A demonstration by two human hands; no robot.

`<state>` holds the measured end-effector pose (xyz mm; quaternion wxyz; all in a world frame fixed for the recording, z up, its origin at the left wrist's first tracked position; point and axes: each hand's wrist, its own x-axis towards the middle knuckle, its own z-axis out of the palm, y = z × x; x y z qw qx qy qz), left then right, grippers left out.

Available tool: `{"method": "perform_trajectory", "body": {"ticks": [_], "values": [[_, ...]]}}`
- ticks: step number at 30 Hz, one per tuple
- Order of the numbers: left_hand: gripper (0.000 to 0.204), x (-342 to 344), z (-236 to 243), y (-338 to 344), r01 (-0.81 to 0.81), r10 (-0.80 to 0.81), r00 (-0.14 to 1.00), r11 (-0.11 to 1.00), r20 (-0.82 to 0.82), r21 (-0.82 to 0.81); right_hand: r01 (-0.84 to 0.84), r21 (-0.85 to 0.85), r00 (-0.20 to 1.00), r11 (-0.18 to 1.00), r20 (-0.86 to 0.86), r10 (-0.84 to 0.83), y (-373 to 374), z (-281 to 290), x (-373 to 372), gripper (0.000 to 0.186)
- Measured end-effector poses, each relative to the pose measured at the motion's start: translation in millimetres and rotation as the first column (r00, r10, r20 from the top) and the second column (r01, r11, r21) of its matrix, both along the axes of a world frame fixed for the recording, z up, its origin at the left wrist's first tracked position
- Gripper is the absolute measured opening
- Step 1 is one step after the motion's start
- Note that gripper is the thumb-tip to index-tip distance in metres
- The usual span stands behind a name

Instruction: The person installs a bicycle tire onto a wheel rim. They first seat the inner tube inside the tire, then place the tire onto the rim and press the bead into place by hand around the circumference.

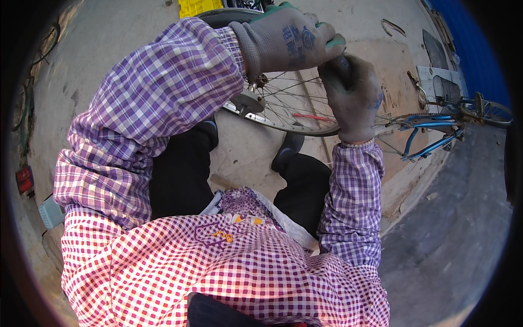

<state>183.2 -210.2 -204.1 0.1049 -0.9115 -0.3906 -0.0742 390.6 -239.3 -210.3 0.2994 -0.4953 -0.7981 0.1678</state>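
Note:
A grey work glove with green fingertips covers my left hand (291, 41), which is closed at the upper middle. My right hand (353, 90), in a darker, soiled glove, is closed just below and to the right. The fingertips of both hands meet; what they pinch is hidden by the gloves. Beneath and behind them lies a spoked bicycle wheel (278, 123), its rim passing out of sight by my right hand. The wheel's hub (260, 82) shows under my left wrist. A red stick-like thing (313, 116) is visible through the spokes.
A blue bicycle frame (417, 136) lies to the right, with a chain and another wheel beyond. A yellow crate (199, 7) stands at the far side. Flat boards (436, 49) lie by the blue wall (479, 49). My shoes (289, 147) rest near the wheel's edge.

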Motion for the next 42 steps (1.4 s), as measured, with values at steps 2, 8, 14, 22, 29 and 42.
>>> {"method": "perform_trajectory", "body": {"ticks": [2,8,14,22,29,42], "values": [[0.039,39,0,10,-0.015,0.015,1.000,0.999,-0.006,-0.042,-0.041,-0.015,0.991,0.999,0.130,0.043,16,3,41,0.039],[0.031,52,-4,9,-0.048,0.035,0.998,0.947,-0.046,-0.318,-0.162,-0.315,0.942,0.935,0.233,0.242,20,-9,73,0.029],[0.029,76,-17,15,-0.132,0.103,0.990,0.908,-0.091,-0.397,0.006,-0.418,0.894,0.908,0.408,0.183,19,-12,72,0.029],[0.026,80,-20,29,-0.147,0.123,0.988,0.929,-0.090,-0.339,0.000,-0.453,0.953,0.892,0.270,0.137,31,-20,78,0.032],[0.024,103,-23,32,-0.133,0.098,0.990,0.888,-0.102,-0.439,-0.081,-0.589,0.980,0.804,0.101,0.173,33,-30,105,0.033],[0.023,90,-1,17,-0.207,0.172,0.978,0.844,-0.116,-0.495,-0.176,-0.697,0.969,0.695,0.001,0.246,37,-21,103,0.036]]}}
